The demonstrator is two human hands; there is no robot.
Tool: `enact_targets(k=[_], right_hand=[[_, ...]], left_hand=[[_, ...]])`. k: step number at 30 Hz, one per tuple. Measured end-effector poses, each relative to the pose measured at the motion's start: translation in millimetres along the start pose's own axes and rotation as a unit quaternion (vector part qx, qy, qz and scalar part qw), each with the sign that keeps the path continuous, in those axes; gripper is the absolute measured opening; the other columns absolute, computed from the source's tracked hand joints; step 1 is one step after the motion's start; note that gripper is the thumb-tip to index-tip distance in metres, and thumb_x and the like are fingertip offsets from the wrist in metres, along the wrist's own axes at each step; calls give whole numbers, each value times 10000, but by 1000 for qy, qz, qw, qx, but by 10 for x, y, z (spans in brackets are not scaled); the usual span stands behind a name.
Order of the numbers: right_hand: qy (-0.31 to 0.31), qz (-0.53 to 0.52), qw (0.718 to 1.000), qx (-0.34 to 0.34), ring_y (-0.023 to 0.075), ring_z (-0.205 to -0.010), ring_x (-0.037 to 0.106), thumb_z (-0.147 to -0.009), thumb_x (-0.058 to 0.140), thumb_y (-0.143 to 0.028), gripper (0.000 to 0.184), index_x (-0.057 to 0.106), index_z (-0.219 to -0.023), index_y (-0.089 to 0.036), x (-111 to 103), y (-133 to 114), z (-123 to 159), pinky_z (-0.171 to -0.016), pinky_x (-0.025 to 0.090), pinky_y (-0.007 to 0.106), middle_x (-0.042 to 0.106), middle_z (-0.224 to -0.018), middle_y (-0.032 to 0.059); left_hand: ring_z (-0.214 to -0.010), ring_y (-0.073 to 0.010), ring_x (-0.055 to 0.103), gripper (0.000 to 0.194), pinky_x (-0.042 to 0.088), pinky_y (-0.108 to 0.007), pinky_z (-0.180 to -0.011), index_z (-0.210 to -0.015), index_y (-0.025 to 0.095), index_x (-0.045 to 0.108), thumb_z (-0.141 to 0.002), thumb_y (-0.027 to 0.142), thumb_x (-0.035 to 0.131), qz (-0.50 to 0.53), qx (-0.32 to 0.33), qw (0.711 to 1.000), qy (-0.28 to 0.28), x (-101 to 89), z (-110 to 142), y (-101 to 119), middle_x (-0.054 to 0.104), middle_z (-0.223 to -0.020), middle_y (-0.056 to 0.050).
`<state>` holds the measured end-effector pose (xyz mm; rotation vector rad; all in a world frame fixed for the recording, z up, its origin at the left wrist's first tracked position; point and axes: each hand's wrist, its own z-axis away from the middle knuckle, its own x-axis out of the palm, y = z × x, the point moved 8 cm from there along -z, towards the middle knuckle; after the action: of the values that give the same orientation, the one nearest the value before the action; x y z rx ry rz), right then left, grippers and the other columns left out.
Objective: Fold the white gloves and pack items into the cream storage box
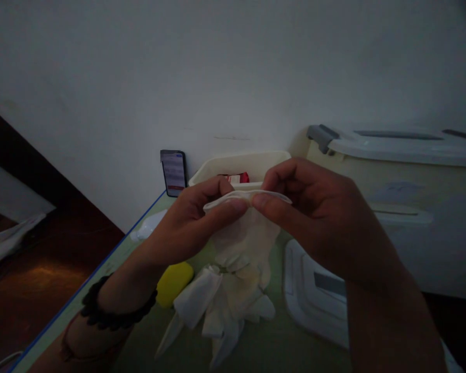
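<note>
Between my two hands hangs a thin white disposable glove (246, 233), its cuff uppermost and its fingers downward. My left hand (202, 220) pinches the cuff, thumb on the near side. My right hand (314, 215) pinches the same cuff close beside it, and the two thumbs almost touch. Below and behind the hanging glove, more white gloves (198, 295) lie loosely piled on the green tabletop (151, 342). Where the held glove's fingers end and the pile begins is hard to make out.
A yellow object (174, 284) lies left of the pile. A phone (174, 173) leans on the wall behind a white bin (241, 161) with a red packet (238, 178). A grey-white lid (314, 295) lies at right, before a large lidded box (431, 181). The table's blue edge runs along the left.
</note>
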<state>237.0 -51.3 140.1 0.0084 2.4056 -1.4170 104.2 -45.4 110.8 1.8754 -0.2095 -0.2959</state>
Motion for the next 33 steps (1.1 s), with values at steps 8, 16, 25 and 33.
enact_targets(k=[8,16,25,33], right_hand=[[-28,36,999,-15,83,-589,503,-832,625,-259,103,553,-776,-212,111,-15,-6,-490,414,194,555,-708,-31],[-35,39,998,30,63,-591,480,-880,584,-263,146,517,-761,-213,341,249,-114,-523,410,165,515,-666,-58],[-1,108,994,31,69,-555,488,-884,588,-262,72,548,-828,-239,383,263,-83,-467,379,169,512,-645,-65],[5,98,995,14,84,-574,505,-904,567,-308,113,539,-858,-209,449,70,-27,-515,424,198,503,-637,-52]], left_hand=[[-515,-56,463,139,341,-159,-458,-734,184,583,-842,269,606,-21,11,999,-25,11,-43,-87,554,-655,45],[-543,-70,427,250,346,-166,-476,-674,171,491,-845,328,584,10,-63,998,-18,-211,-125,-309,486,-617,41],[-539,-66,396,249,325,-168,-468,-695,175,485,-825,346,609,26,-59,997,-50,-306,-191,-277,447,-620,53],[-549,-64,421,260,325,-172,-484,-718,173,485,-799,370,634,60,-31,997,-45,-288,-122,-215,473,-666,49]])
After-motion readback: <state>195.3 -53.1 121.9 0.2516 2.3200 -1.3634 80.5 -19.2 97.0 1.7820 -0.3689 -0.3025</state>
